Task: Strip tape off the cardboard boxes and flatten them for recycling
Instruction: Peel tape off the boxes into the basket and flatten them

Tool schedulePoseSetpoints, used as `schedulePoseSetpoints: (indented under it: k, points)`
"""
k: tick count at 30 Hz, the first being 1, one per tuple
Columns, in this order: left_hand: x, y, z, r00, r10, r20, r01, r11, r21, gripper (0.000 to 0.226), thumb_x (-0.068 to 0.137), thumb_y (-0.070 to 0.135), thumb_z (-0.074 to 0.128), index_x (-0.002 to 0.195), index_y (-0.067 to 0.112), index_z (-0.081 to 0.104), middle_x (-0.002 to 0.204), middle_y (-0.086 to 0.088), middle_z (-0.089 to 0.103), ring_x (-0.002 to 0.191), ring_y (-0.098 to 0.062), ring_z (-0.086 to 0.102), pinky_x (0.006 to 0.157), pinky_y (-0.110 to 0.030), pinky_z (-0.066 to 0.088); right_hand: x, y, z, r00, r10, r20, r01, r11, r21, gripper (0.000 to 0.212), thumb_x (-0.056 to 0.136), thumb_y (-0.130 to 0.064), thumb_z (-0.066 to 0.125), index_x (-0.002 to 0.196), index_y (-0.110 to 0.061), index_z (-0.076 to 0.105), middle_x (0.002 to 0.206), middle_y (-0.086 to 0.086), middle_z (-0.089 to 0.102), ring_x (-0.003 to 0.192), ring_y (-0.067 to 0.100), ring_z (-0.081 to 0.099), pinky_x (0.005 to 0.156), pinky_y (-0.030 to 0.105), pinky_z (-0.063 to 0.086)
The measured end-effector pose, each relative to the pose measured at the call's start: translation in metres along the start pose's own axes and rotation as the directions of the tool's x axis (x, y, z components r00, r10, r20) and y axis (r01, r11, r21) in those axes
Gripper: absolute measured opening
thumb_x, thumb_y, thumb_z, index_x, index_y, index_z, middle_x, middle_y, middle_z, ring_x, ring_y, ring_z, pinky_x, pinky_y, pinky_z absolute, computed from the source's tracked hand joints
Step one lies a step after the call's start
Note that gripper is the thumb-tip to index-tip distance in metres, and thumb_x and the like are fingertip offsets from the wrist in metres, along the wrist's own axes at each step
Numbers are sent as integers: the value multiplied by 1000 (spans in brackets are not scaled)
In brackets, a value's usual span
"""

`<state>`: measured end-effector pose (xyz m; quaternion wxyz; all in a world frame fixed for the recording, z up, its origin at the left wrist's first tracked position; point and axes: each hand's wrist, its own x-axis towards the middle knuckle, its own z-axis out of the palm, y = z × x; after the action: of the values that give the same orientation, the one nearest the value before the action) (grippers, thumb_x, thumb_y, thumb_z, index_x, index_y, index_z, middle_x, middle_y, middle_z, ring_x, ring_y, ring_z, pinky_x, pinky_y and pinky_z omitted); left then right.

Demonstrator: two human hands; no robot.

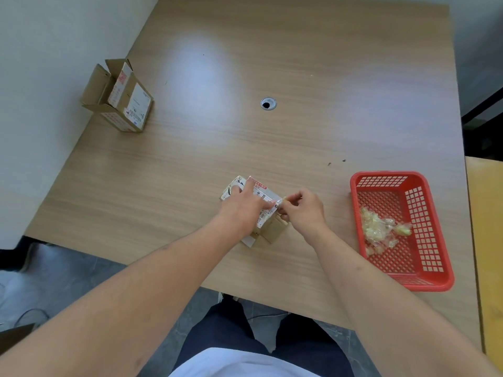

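Observation:
A small cardboard box (265,210) with a white printed label and red-printed tape lies near the table's front edge. My left hand (241,206) presses down on its top with fingers spread flat. At the box's right end my right hand (302,208) pinches a strip of tape (283,199) that lifts off the box. A second cardboard box (119,96) stands at the table's far left with its flaps open, bearing labels and red-printed tape.
A red plastic basket (424,278) sits at the front right of the wooden table (299,63) and holds several crumpled clear tape pieces (381,229). A round cable hole (268,103) lies mid-table. A yellow surface (487,213) adjoins on the right.

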<state>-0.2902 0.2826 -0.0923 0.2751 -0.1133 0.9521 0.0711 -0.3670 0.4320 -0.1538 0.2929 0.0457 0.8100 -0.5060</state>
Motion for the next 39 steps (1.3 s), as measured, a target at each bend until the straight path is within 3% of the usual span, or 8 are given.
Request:
schedulePoseSetpoints:
  k: [4,7,11,16,20,23,27,39]
  points:
    - [-6,-5,-4,999,51,3,-51,998,-23,71,96,5,58,146,53,44,167,-10,8,137,-36,37,105,-40,43,-1,0,8,999,36,-28,-32,989,143,14,88,3,65,84,-10,65,83,13,76,70,22,76,59,33,62]
    - [-7,-15,-6,993,110,29,-107,989,-105,71,93,-6,56,144,42,52,170,-4,4,152,-29,21,112,-33,34,-1,5,9,984,-175,-28,173,983,-63,17,85,-2,66,78,-16,70,70,2,73,67,23,72,64,34,59]
    - [-6,-22,0,995,101,27,-91,962,-259,62,88,-7,62,131,37,67,170,7,7,155,-20,16,115,-30,33,-9,21,9,819,-550,164,562,708,-429,13,89,-7,59,79,-8,66,70,10,65,66,35,59,60,42,49]
    - [-3,-9,11,986,-87,-142,13,890,-455,13,83,26,84,95,24,81,162,8,34,145,-15,37,109,-26,36,-16,37,8,700,-661,269,714,650,-261,27,90,-12,46,93,-4,72,86,12,72,76,33,66,69,45,55]
    - [1,1,14,959,-182,-217,51,865,-498,18,78,17,87,90,18,72,155,5,41,138,-17,45,97,-20,33,-23,38,6,873,-467,137,462,884,68,25,91,-3,71,110,-16,81,99,-2,80,92,14,75,89,36,59]
    - [0,4,11,953,-198,-230,60,867,-494,60,74,20,91,127,17,63,154,0,39,137,-20,44,102,-24,34,-22,34,7,980,-147,137,93,935,342,24,81,-6,85,102,-16,82,93,1,80,93,20,76,90,41,62]
    - [1,0,11,974,-169,-154,86,896,-435,89,81,27,86,156,20,38,167,0,20,151,-21,25,119,-30,25,-21,33,13,984,-41,175,-13,956,295,17,79,-12,89,93,-16,82,87,0,79,88,18,77,87,38,63]
    - [4,-12,9,993,-84,-81,48,927,-371,85,86,24,81,158,24,34,170,6,10,154,-19,20,120,-28,22,-16,28,35,966,239,97,-258,871,419,12,95,3,67,87,-5,71,84,15,76,69,22,76,65,33,64]
